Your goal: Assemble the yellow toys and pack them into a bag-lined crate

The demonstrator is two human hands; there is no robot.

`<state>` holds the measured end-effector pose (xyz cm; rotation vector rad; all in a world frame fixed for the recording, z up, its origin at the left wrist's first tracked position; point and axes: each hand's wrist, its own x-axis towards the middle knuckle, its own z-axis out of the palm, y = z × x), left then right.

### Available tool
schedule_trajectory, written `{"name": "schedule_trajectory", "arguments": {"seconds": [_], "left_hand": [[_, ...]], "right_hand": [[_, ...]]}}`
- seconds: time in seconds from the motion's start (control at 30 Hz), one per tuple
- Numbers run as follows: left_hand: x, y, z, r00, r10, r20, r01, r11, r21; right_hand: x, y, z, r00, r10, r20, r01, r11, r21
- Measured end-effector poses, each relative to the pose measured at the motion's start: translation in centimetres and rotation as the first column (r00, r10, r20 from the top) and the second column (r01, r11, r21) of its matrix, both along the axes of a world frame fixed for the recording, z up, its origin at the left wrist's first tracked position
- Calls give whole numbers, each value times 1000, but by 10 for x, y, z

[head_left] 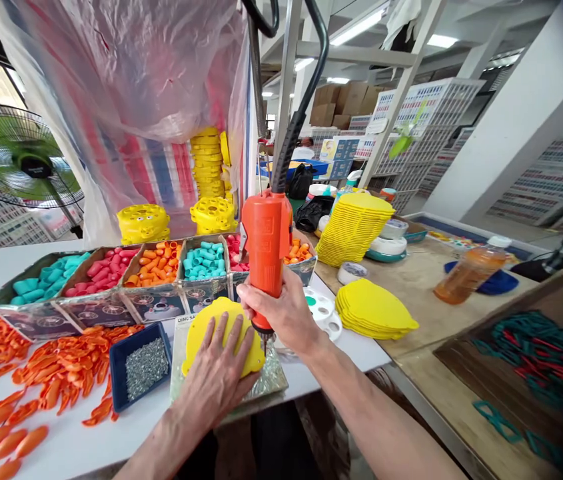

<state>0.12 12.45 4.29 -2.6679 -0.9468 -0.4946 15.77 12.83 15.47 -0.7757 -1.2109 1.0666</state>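
White table [78,445] carries a yellow plate [194,339], probably light, stiff, best steadied mid-face, where the left hand [224,365] lies spread; at its one o'clock, the right hand [292,313] clasps a likely heavy orange screwdriver [264,233] low around its barrel.

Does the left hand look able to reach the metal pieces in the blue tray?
Probably yes: the left hand lies spread on the yellow piece, and the blue tray sits nearby, open-topped, with nothing visibly blocking the way to the metal pieces.

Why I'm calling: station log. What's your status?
Left hand flat on yellow piece. Right hand gripping orange driver, bit near piece's right edge. Blue tray alongside, seemingly not obstructing.
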Motion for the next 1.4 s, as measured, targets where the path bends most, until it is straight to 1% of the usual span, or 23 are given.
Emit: {"name": "schedule_trajectory", "arguments": {"seconds": [0.1,0.23,0.33,0.4,0.57,0.73,0.8,0.87,0.97,1.07,1.13,1.27,1.4], "left_hand": [[-4,2,6,998,-62,-21,63,996,70],[-6,10,23,993,-121,11,118,982,148],[-7,16,35,987,-158,39,147,969,201],[-8,19,40,984,-177,35,166,963,213],[-12,23,46,978,-203,49,186,953,238],[-14,27,48,978,-201,46,188,961,201],[-12,25,46,982,-185,43,175,968,178],[-9,19,39,985,-171,21,166,975,148],[-5,6,22,986,-167,-1,166,978,123],[-4,-5,5,981,-184,54,174,973,153],[-6,-8,-2,972,-216,91,198,965,174],[-11,-8,-7,942,-295,162,265,946,184],[-10,-8,-6,915,-347,205,322,936,144]], "right_hand": [[0,0,-1,1000,-14,-13,14,1000,-10],[0,2,-1,999,-51,1,51,999,18],[2,5,4,999,-40,-14,41,998,41],[3,8,10,999,-14,-49,17,998,57],[5,16,21,998,11,-68,-5,996,88],[3,17,27,997,40,-67,-36,998,53],[2,17,27,997,41,-67,-37,998,49],[3,17,27,997,38,-67,-35,998,48],[5,16,24,997,39,-67,-36,998,56],[8,16,20,998,32,-54,-28,997,74],[9,15,17,998,22,-52,-18,997,74],[8,15,14,998,23,-55,-20,998,53],[4,14,12,999,28,-33,-27,999,42]]}}
